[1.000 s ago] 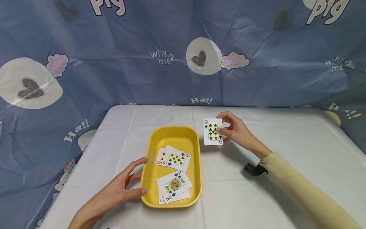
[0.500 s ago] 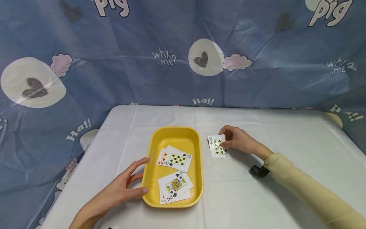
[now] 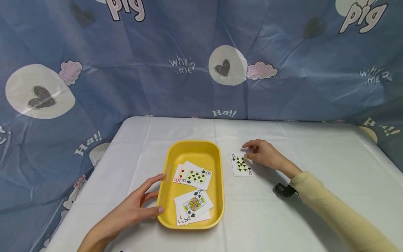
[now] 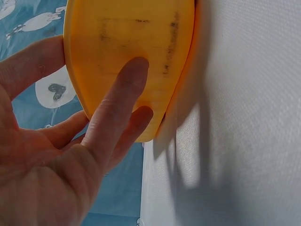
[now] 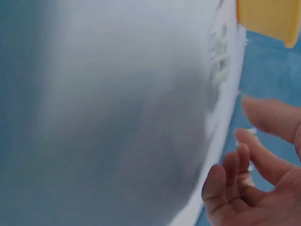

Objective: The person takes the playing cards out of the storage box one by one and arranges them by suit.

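Note:
A nine of clubs playing card (image 3: 241,165) lies face up on the white table, right of the yellow tray (image 3: 222,196). My right hand (image 3: 262,154) hovers at the card's upper right, with thumb and fingers apart and nothing between them. In the right wrist view the card (image 5: 220,66) is blurred. My left hand (image 3: 135,203) touches the tray's left side with spread fingers; in the left wrist view the fingertips (image 4: 136,70) rest against its outer wall. Inside the tray, an eight of spades (image 3: 196,176) overlaps a red heart card, and a king of spades (image 3: 193,204) partly covers another.
The white-covered table (image 3: 283,224) meets a blue printed cloth (image 3: 157,87) hanging behind it. A dark strap (image 3: 284,190) sticks out beneath the right sleeve (image 3: 330,206).
My right hand has lowered the nine of clubs to the table and let go of it. My left hand stays at the tray's left side.

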Motion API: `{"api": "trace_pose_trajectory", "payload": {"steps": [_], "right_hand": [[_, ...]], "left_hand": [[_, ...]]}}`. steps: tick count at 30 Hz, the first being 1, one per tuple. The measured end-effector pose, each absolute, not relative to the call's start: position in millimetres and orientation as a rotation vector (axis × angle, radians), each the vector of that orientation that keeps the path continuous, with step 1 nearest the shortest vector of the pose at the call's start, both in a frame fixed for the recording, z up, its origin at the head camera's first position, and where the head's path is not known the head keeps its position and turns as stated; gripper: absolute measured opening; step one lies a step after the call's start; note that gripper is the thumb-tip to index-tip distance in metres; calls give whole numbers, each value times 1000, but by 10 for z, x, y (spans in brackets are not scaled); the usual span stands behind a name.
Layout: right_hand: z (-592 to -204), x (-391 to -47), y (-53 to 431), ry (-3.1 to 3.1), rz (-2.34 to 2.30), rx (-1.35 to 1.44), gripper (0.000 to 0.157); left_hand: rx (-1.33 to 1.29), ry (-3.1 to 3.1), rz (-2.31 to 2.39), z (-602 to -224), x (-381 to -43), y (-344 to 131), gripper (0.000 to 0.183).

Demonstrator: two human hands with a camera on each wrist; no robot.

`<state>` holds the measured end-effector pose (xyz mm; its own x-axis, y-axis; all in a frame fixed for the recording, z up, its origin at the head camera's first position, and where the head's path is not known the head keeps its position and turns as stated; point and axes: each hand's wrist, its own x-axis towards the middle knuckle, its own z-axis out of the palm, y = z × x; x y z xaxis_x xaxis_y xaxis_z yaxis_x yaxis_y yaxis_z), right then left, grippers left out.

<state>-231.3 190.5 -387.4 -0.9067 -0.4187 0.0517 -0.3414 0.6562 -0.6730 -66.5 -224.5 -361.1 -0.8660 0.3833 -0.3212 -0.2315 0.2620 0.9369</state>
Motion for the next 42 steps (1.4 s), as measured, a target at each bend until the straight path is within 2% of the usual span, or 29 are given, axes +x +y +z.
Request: {"api": "trace_pose_trajectory", "payload": {"steps": [9, 20, 34, 42], "right_hand": [[-3560, -2112, 1465, 2560, -1511, -880, 21], [-3455, -1931, 853, 2163, -1512, -1079, 29], [-3493, -2413, 430, 1857, -1027, -1328, 46], [-3523, -2549, 272, 1869, -804, -1273, 58]], "left_hand": [[138, 2045, 1648, -3624, -656, -2255, 82], [155, 2061, 1641, -3622, -649, -2256, 81], [177, 2047, 1663, -3628, -643, -2266, 80], [160, 2029, 1676, -3618, -640, -2260, 80]]}}
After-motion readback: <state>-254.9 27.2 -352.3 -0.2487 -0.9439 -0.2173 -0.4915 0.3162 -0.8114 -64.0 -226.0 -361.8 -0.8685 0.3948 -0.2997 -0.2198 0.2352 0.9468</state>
